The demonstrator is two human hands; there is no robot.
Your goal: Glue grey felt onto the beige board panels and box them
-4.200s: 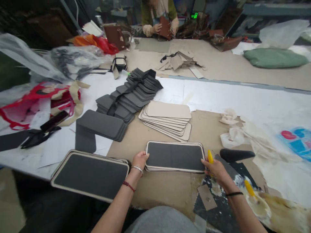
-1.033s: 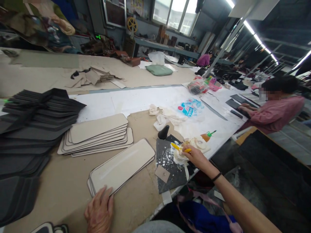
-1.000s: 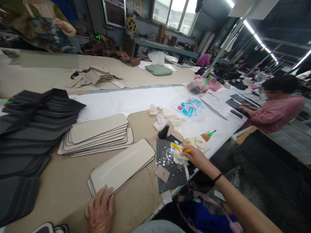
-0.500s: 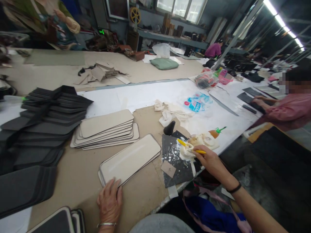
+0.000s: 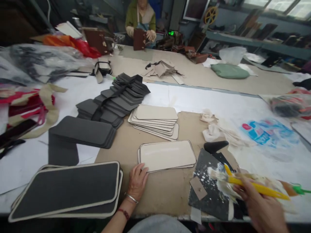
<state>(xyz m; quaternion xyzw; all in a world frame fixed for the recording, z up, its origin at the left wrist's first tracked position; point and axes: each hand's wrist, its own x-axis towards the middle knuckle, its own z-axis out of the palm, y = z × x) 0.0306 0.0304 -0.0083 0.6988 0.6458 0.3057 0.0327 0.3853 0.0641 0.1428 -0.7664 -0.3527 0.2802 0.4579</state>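
My left hand (image 5: 138, 181) lies with its fingers stretched out at the near left corner of a small stack of cream panels (image 5: 167, 155) with rounded corners and dark edges. The top panel has a shiny streak. My right hand (image 5: 262, 204) is closed around a yellow-handled glue brush (image 5: 259, 187). Its head is at the white paste (image 5: 224, 184) on a dark, spattered board (image 5: 206, 194), and the bristles are hard to make out. Another yellow piece (image 5: 227, 169) sticks up beside the handle. A small beige card (image 5: 198, 187) lies on the board.
Behind stands another cream stack (image 5: 156, 113). Dark grey panels (image 5: 85, 131) lie left, and dark panels with cream borders (image 5: 70, 187) at the front left. A green-tipped bottle (image 5: 289, 187) and crumpled cloth (image 5: 213, 132) are right. Across the table, a person (image 5: 141, 22) holds a brown bag.
The view has swung left, bringing more of the left table into sight. My left hand stays at the panel's corner. My right hand keeps the brush, whose handle now points right.
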